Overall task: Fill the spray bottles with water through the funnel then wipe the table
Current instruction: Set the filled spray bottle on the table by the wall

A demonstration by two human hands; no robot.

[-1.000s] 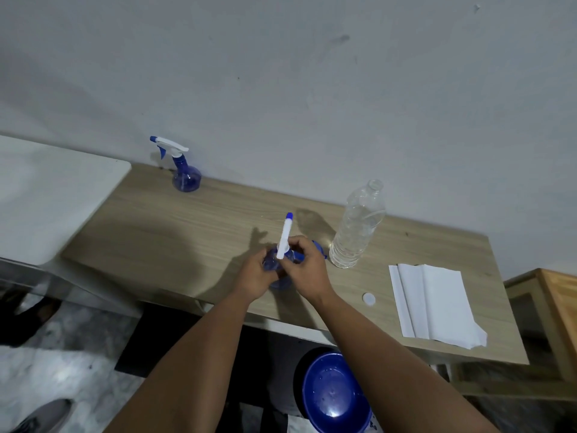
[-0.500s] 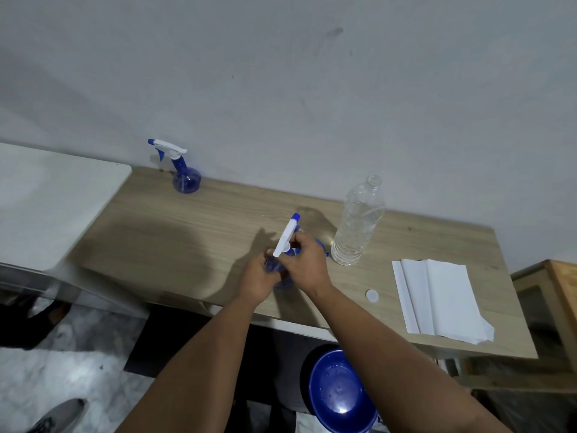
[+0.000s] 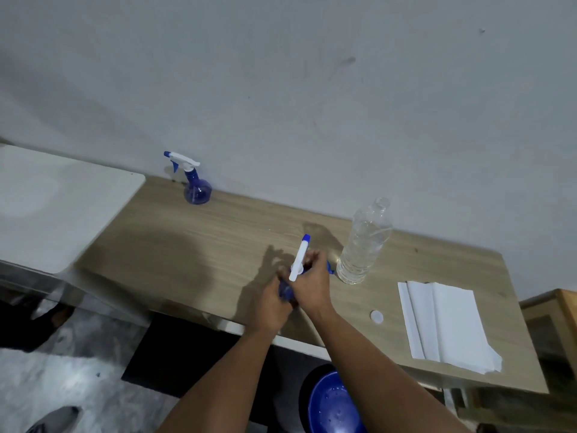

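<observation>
Gripping a small blue spray bottle (image 3: 285, 290) over the wooden counter (image 3: 193, 245) front edge: left hand (image 3: 271, 304) wrapped round its round body, right hand (image 3: 312, 284) clasping the neck under its white, blue-tipped trigger head (image 3: 299, 257).

No text, label, brand or number can be read on any thing here; the clear water bottle (image 3: 363, 242) carries no label.
</observation>
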